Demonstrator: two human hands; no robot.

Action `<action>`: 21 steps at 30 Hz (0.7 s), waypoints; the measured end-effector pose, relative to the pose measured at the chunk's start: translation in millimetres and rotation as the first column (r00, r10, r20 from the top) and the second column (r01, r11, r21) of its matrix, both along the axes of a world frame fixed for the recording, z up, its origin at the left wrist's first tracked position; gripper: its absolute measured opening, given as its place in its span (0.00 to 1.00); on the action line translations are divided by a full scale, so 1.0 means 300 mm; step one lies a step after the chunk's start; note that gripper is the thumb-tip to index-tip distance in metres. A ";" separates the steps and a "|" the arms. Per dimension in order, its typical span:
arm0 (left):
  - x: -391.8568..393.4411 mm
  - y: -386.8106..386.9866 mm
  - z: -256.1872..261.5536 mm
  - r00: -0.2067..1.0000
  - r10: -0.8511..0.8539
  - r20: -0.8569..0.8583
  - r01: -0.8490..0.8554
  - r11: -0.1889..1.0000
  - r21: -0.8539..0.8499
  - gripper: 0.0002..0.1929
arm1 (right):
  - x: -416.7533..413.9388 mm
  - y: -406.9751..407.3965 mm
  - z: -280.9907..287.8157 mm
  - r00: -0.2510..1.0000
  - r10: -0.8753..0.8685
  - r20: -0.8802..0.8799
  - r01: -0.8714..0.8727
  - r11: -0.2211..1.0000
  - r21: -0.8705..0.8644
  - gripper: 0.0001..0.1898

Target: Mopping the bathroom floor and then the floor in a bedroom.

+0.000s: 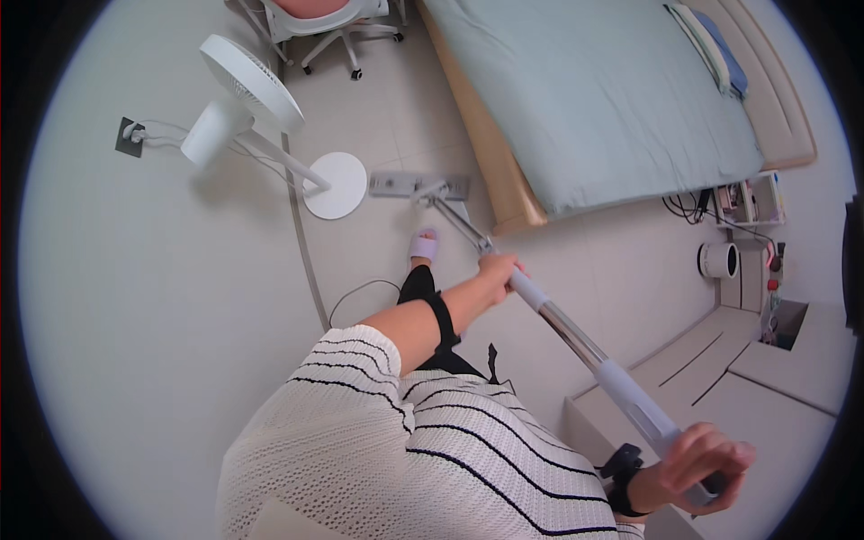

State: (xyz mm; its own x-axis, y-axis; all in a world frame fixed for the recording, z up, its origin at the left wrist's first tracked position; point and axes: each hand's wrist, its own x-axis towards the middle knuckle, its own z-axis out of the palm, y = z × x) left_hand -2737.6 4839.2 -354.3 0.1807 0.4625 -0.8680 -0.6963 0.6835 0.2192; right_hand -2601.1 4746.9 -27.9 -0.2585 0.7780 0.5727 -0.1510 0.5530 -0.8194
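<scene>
A flat mop with a grey and chrome pole [574,334] runs diagonally across the view. My left hand [498,275] is wrapped around the lower grey sleeve of the pole. Near the pole's top end, at the lower right, my right hand [707,466] curls around the grey handle. The wide, flat mop head [391,185] lies on the pale tiled floor [432,128], slightly blurred. It sits between the round base of a white pedestal fan [341,185] and the wooden bed frame [516,209]. Just below the mop head is my foot in a lilac slipper [424,244].
A bed with a pale green sheet [621,108] fills the upper right. A white swivel chair [337,27] stands at the top. The fan's cord reaches a wall socket [129,137]. Low cabinets [763,398] and a white cylindrical bin [718,260] are at the right.
</scene>
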 end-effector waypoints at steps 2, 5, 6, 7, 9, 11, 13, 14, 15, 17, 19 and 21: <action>0.076 -0.102 0.042 1.000 0.014 -0.004 -0.014 0.999 -0.042 0.04 | 0.074 -0.071 0.051 0.995 -0.068 -0.067 0.066 0.997 -0.039 0.17; 0.126 -0.169 0.071 0.998 -0.058 0.028 0.060 0.995 -0.082 0.05 | 0.130 -0.148 0.039 0.989 -0.112 -0.097 0.112 0.994 0.000 0.15; 0.139 -0.174 0.053 1.000 -0.005 -0.013 0.004 0.996 -0.089 0.05 | 0.135 -0.177 0.029 0.988 -0.122 -0.098 0.124 0.992 0.009 0.15; 0.152 -0.177 0.037 0.997 0.048 -0.053 -0.053 0.994 -0.093 0.05 | 0.133 -0.206 0.016 0.991 -0.095 -0.090 0.096 0.995 0.010 0.15; 0.127 -0.196 0.011 0.995 0.098 0.017 -0.097 0.993 -0.060 0.07 | 0.139 -0.222 -0.003 0.994 -0.065 -0.084 0.066 0.998 0.014 0.14; 0.089 -0.200 0.003 0.984 0.159 0.085 -0.156 0.987 -0.037 0.09 | 0.155 -0.206 -0.017 0.977 0.185 -0.103 -0.190 0.981 -0.041 0.13; 0.069 -0.189 0.050 0.967 0.220 0.131 -0.216 0.975 -0.043 0.06 | 0.177 -0.179 0.008 0.943 0.331 0.024 -0.328 0.941 -0.088 0.14; 0.056 -0.167 0.055 0.967 0.216 0.135 -0.212 0.976 -0.043 0.06 | 0.162 -0.165 0.007 0.933 0.360 -0.018 -0.361 0.930 -0.077 0.15; 0.036 -0.130 0.063 0.936 0.297 0.187 -0.299 0.954 -0.017 0.05 | 0.143 -0.150 0.008 0.917 0.395 -0.060 -0.399 0.915 -0.063 0.16; -0.035 -0.025 0.047 0.898 0.359 0.254 -0.380 0.924 0.039 0.04 | 0.065 -0.117 -0.022 0.944 0.320 -0.074 -0.326 0.942 -0.079 0.15; -0.129 0.107 0.004 0.890 0.373 0.263 -0.401 0.914 0.061 0.04 | 0.017 -0.063 -0.074 0.964 0.252 -0.087 -0.260 0.960 -0.100 0.13; -0.225 0.256 -0.060 0.880 0.390 0.272 -0.423 0.903 0.074 0.05 | -0.008 0.002 -0.157 0.984 0.109 0.140 -0.098 0.992 -0.086 0.14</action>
State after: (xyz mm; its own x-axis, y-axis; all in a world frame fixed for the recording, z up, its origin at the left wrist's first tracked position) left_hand -2805.0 4916.1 -372.2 0.1515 0.6448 -0.7492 -0.9494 0.3059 0.0713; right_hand -2603.4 4747.6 -75.1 -0.4151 0.7837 0.4622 -0.0813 0.4740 -0.8768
